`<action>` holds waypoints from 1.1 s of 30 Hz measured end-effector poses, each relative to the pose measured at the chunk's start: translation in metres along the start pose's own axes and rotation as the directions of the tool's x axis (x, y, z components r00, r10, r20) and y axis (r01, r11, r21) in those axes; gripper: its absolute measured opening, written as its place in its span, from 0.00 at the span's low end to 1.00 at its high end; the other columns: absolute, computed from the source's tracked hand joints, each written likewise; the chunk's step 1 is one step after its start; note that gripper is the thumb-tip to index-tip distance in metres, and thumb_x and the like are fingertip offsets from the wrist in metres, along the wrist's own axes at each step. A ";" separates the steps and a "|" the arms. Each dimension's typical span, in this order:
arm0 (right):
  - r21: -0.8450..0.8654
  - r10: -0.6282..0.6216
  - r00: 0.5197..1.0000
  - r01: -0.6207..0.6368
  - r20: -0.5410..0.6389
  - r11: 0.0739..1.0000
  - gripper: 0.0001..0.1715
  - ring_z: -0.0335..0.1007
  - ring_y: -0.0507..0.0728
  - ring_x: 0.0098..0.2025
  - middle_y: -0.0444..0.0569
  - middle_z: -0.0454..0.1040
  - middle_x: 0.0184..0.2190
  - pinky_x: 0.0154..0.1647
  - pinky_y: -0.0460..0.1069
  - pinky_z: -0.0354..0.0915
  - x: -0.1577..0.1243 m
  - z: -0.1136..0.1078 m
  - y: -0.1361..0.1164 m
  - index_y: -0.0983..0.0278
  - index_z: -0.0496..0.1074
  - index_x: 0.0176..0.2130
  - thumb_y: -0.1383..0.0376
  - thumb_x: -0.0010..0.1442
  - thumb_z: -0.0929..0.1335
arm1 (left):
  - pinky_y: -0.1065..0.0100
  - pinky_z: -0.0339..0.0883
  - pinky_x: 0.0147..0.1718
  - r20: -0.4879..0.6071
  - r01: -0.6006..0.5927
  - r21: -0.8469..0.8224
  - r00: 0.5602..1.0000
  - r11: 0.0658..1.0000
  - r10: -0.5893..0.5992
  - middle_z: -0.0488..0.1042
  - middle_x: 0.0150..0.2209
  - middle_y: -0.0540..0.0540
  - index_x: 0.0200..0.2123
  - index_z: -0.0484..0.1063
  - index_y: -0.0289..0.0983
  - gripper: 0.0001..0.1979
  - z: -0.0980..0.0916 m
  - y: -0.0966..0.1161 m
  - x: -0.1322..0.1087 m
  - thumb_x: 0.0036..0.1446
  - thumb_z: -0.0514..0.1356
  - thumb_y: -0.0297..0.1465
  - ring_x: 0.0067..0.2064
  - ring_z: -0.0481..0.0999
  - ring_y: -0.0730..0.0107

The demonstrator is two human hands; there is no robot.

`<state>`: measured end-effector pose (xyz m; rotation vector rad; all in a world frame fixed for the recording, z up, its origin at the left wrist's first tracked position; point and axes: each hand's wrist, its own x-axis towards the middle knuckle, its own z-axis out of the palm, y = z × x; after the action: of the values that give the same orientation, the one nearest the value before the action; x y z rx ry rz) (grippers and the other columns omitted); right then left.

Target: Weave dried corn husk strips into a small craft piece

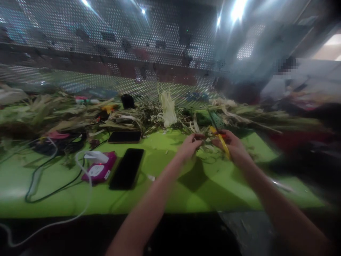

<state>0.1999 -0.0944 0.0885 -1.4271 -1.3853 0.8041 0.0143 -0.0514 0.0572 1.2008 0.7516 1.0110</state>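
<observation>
Both my arms reach out over a bright green table (170,192). My left hand (190,145) pinches dry plant stems and leaves (206,145) lying between the hands. My right hand (231,145) is closed round a yellow-handled tool (223,144), which looks like scissors or a cutter, held against the same stems. The picture is motion-blurred, so the fingers show only roughly.
A long heap of dried leaves and stalks (80,113) runs along the table's back. Two dark phones (126,168) (124,137), a pink packet (99,169) and black and white cables (53,185) lie at left. A perforated metal wall (119,39) stands behind. A person (287,85) sits at the right.
</observation>
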 end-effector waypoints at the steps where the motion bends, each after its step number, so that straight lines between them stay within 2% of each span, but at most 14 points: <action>1: 0.033 -0.001 1.000 0.002 -0.005 0.999 0.35 0.75 0.58 0.35 0.46 0.78 0.32 0.38 0.53 0.71 0.003 0.006 -0.001 0.60 0.70 0.45 0.50 0.41 0.78 | 0.72 0.61 0.34 0.004 -0.013 0.016 1.000 1.000 0.013 0.74 0.36 0.46 0.42 0.75 0.35 0.13 0.000 0.000 0.000 0.51 0.60 0.26 0.34 0.69 0.74; 6: 0.082 -0.026 1.000 0.025 0.010 0.996 0.35 0.73 0.55 0.31 0.44 0.76 0.29 0.33 0.51 0.71 0.010 0.023 -0.006 0.61 0.70 0.42 0.52 0.37 0.79 | 0.72 0.62 0.35 0.001 -0.017 -0.023 1.000 1.000 0.017 0.73 0.32 0.48 0.42 0.73 0.34 0.14 0.002 -0.001 0.001 0.49 0.63 0.23 0.33 0.69 0.75; 9: 0.074 -0.030 0.999 0.029 0.016 0.997 0.34 0.72 0.54 0.29 0.44 0.75 0.29 0.31 0.50 0.70 0.011 0.024 -0.006 0.61 0.71 0.43 0.52 0.38 0.79 | 0.71 0.63 0.34 0.001 0.026 -0.156 1.000 0.987 -0.026 0.73 0.30 0.48 0.42 0.73 0.33 0.15 0.001 -0.002 0.001 0.48 0.66 0.24 0.31 0.69 0.76; 13: 0.100 -0.030 0.999 0.027 0.030 0.995 0.34 0.71 0.53 0.28 0.44 0.75 0.30 0.30 0.49 0.69 0.011 0.022 -0.003 0.61 0.70 0.44 0.52 0.40 0.79 | 0.69 0.67 0.36 0.066 0.127 -0.302 0.992 0.945 -0.112 0.75 0.33 0.46 0.42 0.74 0.33 0.17 0.000 -0.004 0.000 0.47 0.69 0.27 0.32 0.71 0.76; 17: 0.139 -0.052 0.996 0.063 -0.075 0.988 0.33 0.72 0.53 0.29 0.44 0.75 0.32 0.31 0.49 0.70 0.011 0.022 0.002 0.59 0.68 0.45 0.52 0.42 0.78 | 0.64 0.70 0.40 0.056 0.149 -0.351 0.989 0.924 -0.138 0.77 0.39 0.43 0.42 0.73 0.35 0.15 -0.002 -0.013 0.004 0.50 0.68 0.33 0.36 0.75 0.72; 20: 0.115 -0.076 0.990 0.090 -0.123 0.989 0.33 0.74 0.55 0.32 0.45 0.77 0.34 0.34 0.51 0.71 0.013 0.022 0.006 0.58 0.68 0.47 0.52 0.43 0.77 | 0.64 0.69 0.40 0.058 0.136 -0.195 0.990 0.971 -0.127 0.78 0.37 0.42 0.37 0.73 0.33 0.14 -0.006 -0.021 0.010 0.48 0.69 0.32 0.36 0.76 0.70; 24: 0.078 -0.064 0.998 0.065 -0.016 0.995 0.34 0.75 0.57 0.34 0.45 0.77 0.32 0.38 0.53 0.72 0.015 0.021 0.008 0.60 0.68 0.45 0.52 0.41 0.78 | 0.69 0.65 0.34 -0.004 0.019 0.027 1.000 0.999 -0.019 0.75 0.30 0.47 0.32 0.72 0.33 0.08 -0.010 -0.026 0.015 0.49 0.65 0.30 0.30 0.71 0.74; 27: 0.051 -0.053 0.998 0.051 0.034 0.997 0.33 0.75 0.57 0.33 0.45 0.76 0.31 0.37 0.53 0.71 0.018 0.022 0.008 0.61 0.69 0.43 0.52 0.40 0.78 | 0.70 0.61 0.31 -0.007 -0.038 0.143 0.999 0.989 0.040 0.72 0.27 0.49 0.31 0.71 0.34 0.06 -0.011 -0.026 0.016 0.50 0.63 0.31 0.28 0.68 0.75; 33: 0.086 -0.036 0.996 0.029 0.077 0.996 0.36 0.75 0.58 0.35 0.46 0.76 0.31 0.39 0.55 0.72 0.025 0.025 0.008 0.61 0.68 0.45 0.55 0.38 0.80 | 0.70 0.59 0.31 -0.047 -0.024 0.365 0.998 0.931 0.044 0.74 0.30 0.46 0.31 0.72 0.33 0.11 -0.014 -0.026 0.015 0.46 0.65 0.35 0.30 0.68 0.72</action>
<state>0.1830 -0.0649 0.0770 -1.3170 -1.4136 0.8957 0.0139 -0.0334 0.0298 1.5144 0.9957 0.9601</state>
